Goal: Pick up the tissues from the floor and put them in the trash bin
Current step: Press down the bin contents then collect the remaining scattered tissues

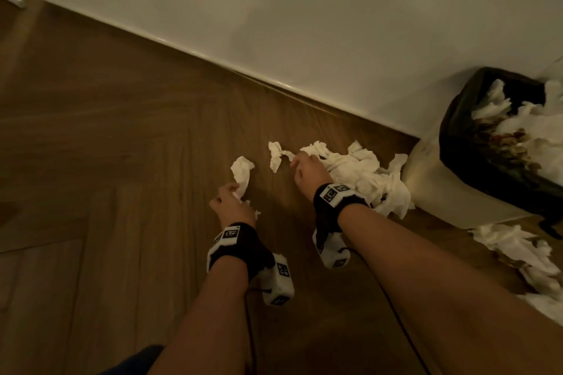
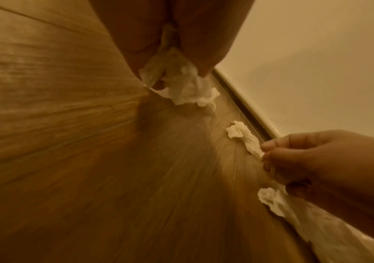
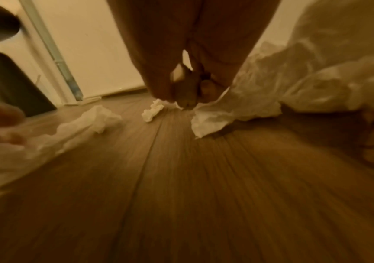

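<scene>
Low over the wooden floor (image 1: 122,161), both the left hand (image 1: 233,202) and right hand (image 1: 307,172) are mid-pickup, fingers (image 2: 204,71) pinching tissues (image 1: 242,172), which next need carrying to the trash bin (image 1: 457,143).

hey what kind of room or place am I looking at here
Probably a room in a home: a wood-plank floor meets a plain white wall, and a trash bin lined with a black bag stands by it, tissues strewn beside.
</scene>
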### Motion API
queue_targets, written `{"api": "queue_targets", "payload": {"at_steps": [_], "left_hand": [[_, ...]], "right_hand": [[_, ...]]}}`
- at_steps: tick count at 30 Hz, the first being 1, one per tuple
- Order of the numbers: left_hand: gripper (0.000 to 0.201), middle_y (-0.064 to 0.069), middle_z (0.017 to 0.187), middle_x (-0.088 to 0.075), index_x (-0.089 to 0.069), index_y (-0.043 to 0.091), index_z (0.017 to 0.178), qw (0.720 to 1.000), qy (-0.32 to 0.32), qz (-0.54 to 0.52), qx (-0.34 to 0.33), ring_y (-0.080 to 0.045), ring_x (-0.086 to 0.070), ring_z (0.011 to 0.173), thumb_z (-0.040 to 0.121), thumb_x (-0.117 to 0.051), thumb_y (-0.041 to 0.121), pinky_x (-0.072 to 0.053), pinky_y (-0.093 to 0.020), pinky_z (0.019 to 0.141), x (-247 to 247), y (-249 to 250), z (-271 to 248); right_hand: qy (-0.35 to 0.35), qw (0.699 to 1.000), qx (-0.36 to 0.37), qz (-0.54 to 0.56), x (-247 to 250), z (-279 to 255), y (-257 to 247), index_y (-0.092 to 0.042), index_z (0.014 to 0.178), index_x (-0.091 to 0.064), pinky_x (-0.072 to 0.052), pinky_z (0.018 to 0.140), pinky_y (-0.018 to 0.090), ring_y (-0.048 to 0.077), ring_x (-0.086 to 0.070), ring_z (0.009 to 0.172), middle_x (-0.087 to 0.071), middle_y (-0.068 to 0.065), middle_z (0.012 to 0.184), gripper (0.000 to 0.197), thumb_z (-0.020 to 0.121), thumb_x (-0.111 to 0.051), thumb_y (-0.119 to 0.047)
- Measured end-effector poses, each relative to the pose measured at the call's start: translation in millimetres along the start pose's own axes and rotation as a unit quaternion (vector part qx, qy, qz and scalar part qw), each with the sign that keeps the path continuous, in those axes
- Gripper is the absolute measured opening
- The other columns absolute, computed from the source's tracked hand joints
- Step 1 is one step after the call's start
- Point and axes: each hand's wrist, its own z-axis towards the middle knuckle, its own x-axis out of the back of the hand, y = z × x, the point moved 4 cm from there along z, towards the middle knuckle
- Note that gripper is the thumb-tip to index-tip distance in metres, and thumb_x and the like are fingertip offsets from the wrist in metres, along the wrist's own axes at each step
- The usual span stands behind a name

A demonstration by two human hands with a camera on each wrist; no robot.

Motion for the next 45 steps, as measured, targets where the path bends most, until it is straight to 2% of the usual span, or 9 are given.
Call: {"api": "queue_targets", "payload": {"at_steps": [5, 8, 13, 18, 20, 25, 32, 37, 45], "left_hand": [[0.037, 0.0, 0.101, -0.058, -0.048, 0.024, 0.123, 0.994, -0.028, -0.1, 0.03, -0.016, -0.056, 0.082, 0.096, -0.031, 0.005, -0.051, -0.026, 0.062, -4, 2, -1], [0.027, -0.006, 0.1, -0.057, -0.058, 0.017, 0.11, 0.999, -0.007, 0.007, -0.034, -0.016, -0.054, 0.071, 0.1, -0.034, 0.021, -0.046, -0.023, 0.044, 1, 11, 1], [0.05, -0.006, 0.09, -0.059, -0.063, 0.016, 0.091, 0.983, -0.05, 0.11, -0.136, -0.025, -0.056, 0.09, 0.099, -0.023, 0.046, -0.037, -0.029, 0.073, -5, 42, -9], [0.035, -0.019, 0.131, -0.041, -0.05, 0.009, 0.125, 0.97, -0.123, 0.094, -0.186, -0.031, -0.04, 0.12, 0.095, -0.034, 0.005, -0.03, -0.032, 0.101, -27, 118, -39], [0.042, -0.018, 0.132, -0.034, -0.049, 0.011, 0.125, 0.965, -0.116, 0.054, -0.229, -0.033, -0.037, 0.119, 0.089, -0.035, -0.005, -0.03, -0.035, 0.101, -34, 153, -61], [0.062, -0.006, 0.124, -0.022, -0.05, 0.016, 0.126, 0.909, -0.16, 0.003, -0.384, -0.015, -0.038, 0.101, 0.081, -0.032, -0.023, -0.025, -0.004, 0.089, -59, 229, -125], [0.028, 0.003, 0.102, -0.051, -0.055, 0.025, 0.102, 0.854, -0.207, -0.073, -0.472, -0.007, -0.049, 0.087, 0.085, -0.06, 0.004, -0.04, -0.014, 0.08, -106, 284, -200], [0.019, 0.005, 0.102, -0.043, -0.064, 0.015, 0.101, 0.834, -0.215, 0.013, -0.508, -0.007, -0.046, 0.089, 0.084, -0.064, 0.008, -0.037, -0.014, 0.086, -145, 284, -217], [0.021, -0.006, 0.114, -0.054, -0.068, 0.016, 0.106, 0.732, -0.223, 0.26, -0.589, -0.024, -0.054, 0.104, 0.088, -0.058, 0.012, -0.042, -0.029, 0.091, -174, 287, -217]], "right_hand": [[0.052, 0.995, 0.013, 0.087, 11, -13, 4, -0.014, 0.137, -0.038, -0.044, 0.1, 0.039, 0.022, -0.052, 0.114, -0.05, 0.011, 0.127, 0.049, 0.091, -0.037, 0.005], [0.068, 0.989, 0.018, 0.132, 29, -26, 8, -0.018, 0.128, -0.043, -0.05, 0.071, 0.025, 0.01, -0.056, 0.081, -0.056, 0.004, 0.098, 0.04, 0.092, -0.043, 0.0], [0.087, 0.985, 0.079, 0.127, 83, -57, -4, -0.014, 0.119, -0.057, -0.047, 0.088, 0.027, 0.017, -0.059, 0.097, -0.059, 0.006, 0.109, 0.026, 0.093, -0.054, -0.01], [0.178, 0.973, 0.112, 0.09, 158, -92, -10, -0.012, 0.133, -0.049, -0.03, 0.088, 0.008, 0.013, -0.046, 0.094, -0.04, 0.009, 0.116, 0.037, 0.097, -0.042, -0.009], [0.221, 0.964, 0.108, 0.1, 191, -109, -2, -0.014, 0.133, -0.048, -0.03, 0.085, 0.007, 0.011, -0.046, 0.091, -0.043, 0.007, 0.111, 0.038, 0.096, -0.045, -0.007], [0.33, 0.926, 0.06, 0.175, 258, -150, 39, -0.016, 0.113, -0.054, -0.038, 0.065, 0.0, -0.007, -0.051, 0.069, -0.055, -0.006, 0.082, 0.029, 0.087, -0.062, -0.008], [0.382, 0.914, -0.031, 0.13, 303, -180, 104, -0.019, 0.101, -0.068, -0.05, 0.081, 0.025, 0.017, -0.061, 0.088, -0.063, 0.003, 0.104, 0.015, 0.087, -0.064, -0.021], [0.307, 0.942, -0.099, 0.089, 306, -186, 149, -0.015, 0.11, -0.067, -0.051, 0.078, 0.025, 0.018, -0.065, 0.085, -0.068, 0.006, 0.103, 0.024, 0.088, -0.062, -0.022], [0.173, 0.969, -0.166, -0.058, 289, -165, 170, -0.015, 0.107, -0.065, -0.043, 0.086, 0.024, 0.021, -0.058, 0.105, -0.063, 0.006, 0.114, 0.02, 0.09, -0.055, -0.013]]}}
